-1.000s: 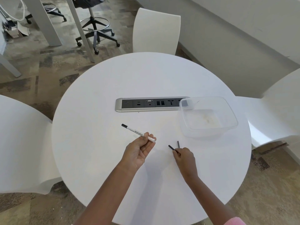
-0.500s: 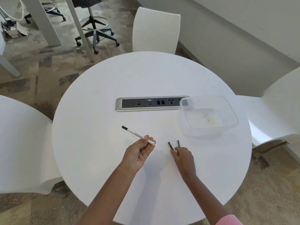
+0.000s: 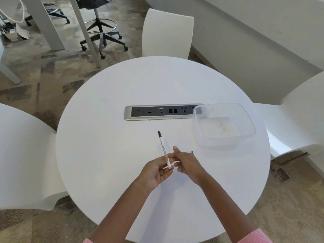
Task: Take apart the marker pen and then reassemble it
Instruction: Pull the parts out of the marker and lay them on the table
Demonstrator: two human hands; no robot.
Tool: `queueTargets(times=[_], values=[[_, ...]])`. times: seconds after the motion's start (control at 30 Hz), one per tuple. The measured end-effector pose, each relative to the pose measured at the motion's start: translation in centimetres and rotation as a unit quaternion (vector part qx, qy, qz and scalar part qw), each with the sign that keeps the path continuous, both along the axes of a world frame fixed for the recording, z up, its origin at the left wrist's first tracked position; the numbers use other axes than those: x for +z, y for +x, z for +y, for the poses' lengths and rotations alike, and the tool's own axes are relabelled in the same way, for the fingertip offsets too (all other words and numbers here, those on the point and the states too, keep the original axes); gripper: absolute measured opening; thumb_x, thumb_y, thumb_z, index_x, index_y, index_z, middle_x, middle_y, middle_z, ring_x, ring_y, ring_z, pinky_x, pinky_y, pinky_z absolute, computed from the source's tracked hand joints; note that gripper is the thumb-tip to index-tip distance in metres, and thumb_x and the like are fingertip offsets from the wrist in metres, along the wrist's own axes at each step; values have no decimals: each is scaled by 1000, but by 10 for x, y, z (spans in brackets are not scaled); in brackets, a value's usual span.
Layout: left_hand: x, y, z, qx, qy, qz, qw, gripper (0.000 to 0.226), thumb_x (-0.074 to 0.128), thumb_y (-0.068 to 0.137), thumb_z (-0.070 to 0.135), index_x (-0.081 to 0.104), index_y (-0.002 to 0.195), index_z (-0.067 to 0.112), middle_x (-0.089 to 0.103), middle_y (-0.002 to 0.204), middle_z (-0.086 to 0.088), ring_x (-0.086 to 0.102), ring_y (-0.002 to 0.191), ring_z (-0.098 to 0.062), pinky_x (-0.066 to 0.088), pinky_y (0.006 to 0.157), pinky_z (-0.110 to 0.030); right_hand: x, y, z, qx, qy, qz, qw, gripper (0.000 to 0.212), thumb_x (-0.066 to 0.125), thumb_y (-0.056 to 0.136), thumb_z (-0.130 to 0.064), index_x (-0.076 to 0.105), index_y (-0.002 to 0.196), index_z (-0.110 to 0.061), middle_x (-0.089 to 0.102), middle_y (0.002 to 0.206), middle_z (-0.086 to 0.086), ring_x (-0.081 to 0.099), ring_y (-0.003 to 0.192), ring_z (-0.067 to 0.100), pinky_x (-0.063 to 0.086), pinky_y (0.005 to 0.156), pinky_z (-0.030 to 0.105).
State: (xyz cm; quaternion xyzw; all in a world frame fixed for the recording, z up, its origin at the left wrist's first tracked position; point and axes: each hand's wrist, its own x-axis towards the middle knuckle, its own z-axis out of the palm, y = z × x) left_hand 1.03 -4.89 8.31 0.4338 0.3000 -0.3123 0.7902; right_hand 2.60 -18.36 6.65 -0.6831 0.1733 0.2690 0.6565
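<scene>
Marker body held over round table, both hands close together.

Left hand (image 3: 157,170) pinches white marker (image 3: 164,149) near its lower end, black tip pointing away. Right hand (image 3: 188,163) just beside it, fingers curled; whether it holds anything cannot be told. Small dark part (image 3: 192,152) lies on table (image 3: 105,137) beyond right hand, near clear tub (image 3: 245,118).

Bright even light, soft shadows, wide-angle warp

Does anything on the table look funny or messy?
A little. The clear plastic container sits partly on top of the power strip, covering its right end, and it has a faint yellowish smear inside. A small dark pen piece lies loose beside the right hand.
</scene>
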Motion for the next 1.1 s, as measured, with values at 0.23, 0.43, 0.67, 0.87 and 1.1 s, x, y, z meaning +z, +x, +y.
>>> queueTargets(times=[0.23, 0.43, 0.67, 0.87, 1.1], values=[[-9, -4, -5, -74, 96, -56, 991, 14, 55, 91, 19, 65, 91, 9, 65, 72, 1, 62, 56, -10, 54, 54, -18, -1, 4, 1, 30, -23, -30, 999, 17, 63, 83, -29, 67, 71, -18, 56, 64, -4, 42, 63, 10, 34, 58, 20], [-29, -6, -7, -142, 402, -198, 883, 25, 54, 91, 23, 61, 113, 12, 63, 108, -4, 59, 93, -19, 44, 79, -25, -7, 7, 1, -13, -169, -151, 974, 14, 61, 85, -17, 57, 76, -8, 52, 58, -3, 51, 51, 9, 47, 52, 11], [-80, -16, 11, -318, 662, -294, 612, 61, 26, 97, 43, 5, 148, 16, 5, 158, -5, 1, 146, -22, 6, 117, -37, -10, -2, 3, 41, -321, -270, 907, 14, 49, 89, -14, 60, 82, -9, 59, 66, -8, 54, 59, 4, 41, 60, 22], [-83, -20, 19, -357, 685, -298, 561, 84, -7, 90, 52, 44, 135, 4, 40, 144, -19, 41, 130, -39, 35, 103, -55, -15, -8, 5, 73, -359, -276, 889, 24, 43, 93, -22, 58, 85, -4, 65, 85, 11, 57, 73, 24, 38, 72, 28], [-85, -23, 21, -370, 681, -316, 547, 78, 1, 96, 48, 58, 123, 2, 57, 129, -20, 57, 115, -37, 5, 110, -35, -17, -12, 6, 60, -351, -302, 884, 13, 52, 89, -17, 60, 91, -7, 57, 91, 7, 58, 75, 19, 38, 69, 18]])
